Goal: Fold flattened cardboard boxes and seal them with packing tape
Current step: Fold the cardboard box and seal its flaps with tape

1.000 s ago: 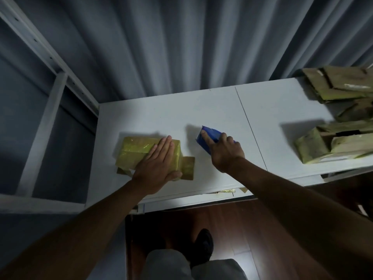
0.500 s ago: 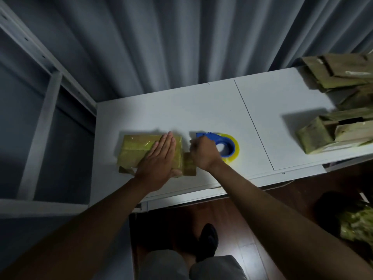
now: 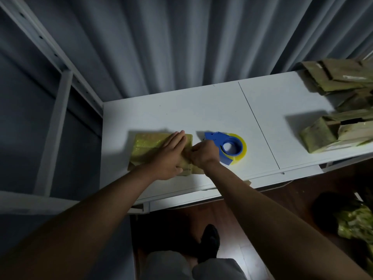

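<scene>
Cardboard box [image 3: 149, 147] pinned flat under left hand [image 3: 168, 156], fingers straight. Right hand [image 3: 203, 154] curled at box's right end flap, grasp unclear. Best pressing flap flush before reaching for tape dispenser [image 3: 228, 147] just right.

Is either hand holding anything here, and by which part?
The left hand presses flat on top of the taped box. The right hand is curled at the box's right end; what it pinches cannot be told. The tape dispenser lies unheld.
</scene>
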